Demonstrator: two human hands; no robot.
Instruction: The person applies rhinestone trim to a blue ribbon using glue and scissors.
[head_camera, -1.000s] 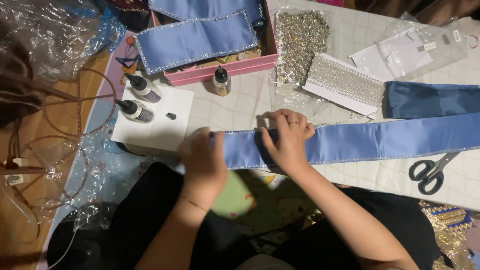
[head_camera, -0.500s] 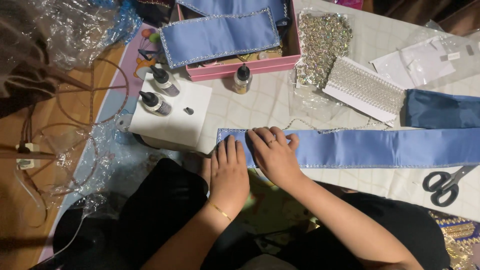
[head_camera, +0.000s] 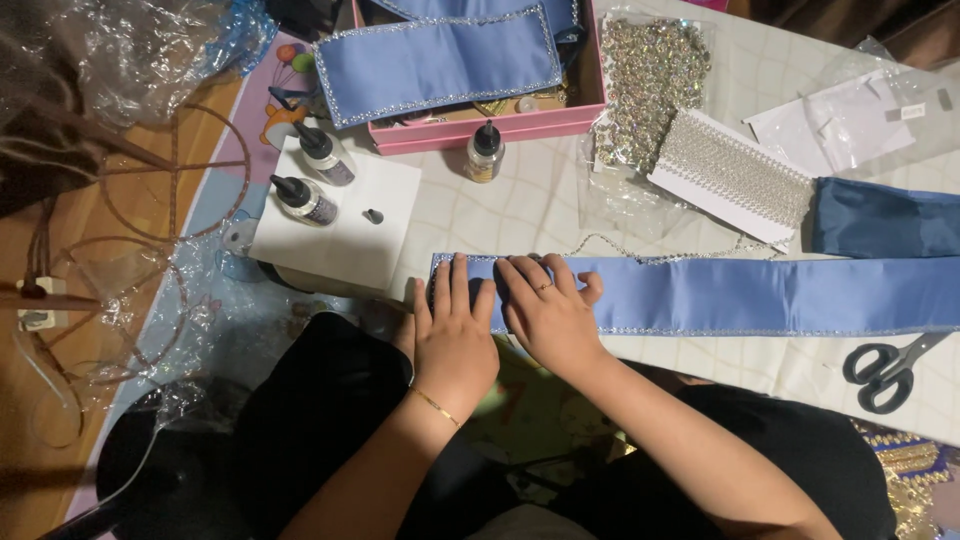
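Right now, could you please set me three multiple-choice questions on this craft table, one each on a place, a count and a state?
1. Where are the scissors?
A. inside the pink box
B. on the table, below the right part of the blue ribbon
C. on the white card

2. How many black-capped bottles stand on the white card?
A. two
B. four
C. none

3. How do the hands meet the blue ribbon?
A. both lifted clear
B. both pressed flat on its left end
C. one cutting it

Answers: 1 B, they lie beneath the ribbon's lower edge. 2 A, two stand there; a third stands off it. 3 B, left hand and right hand lie palm-down.
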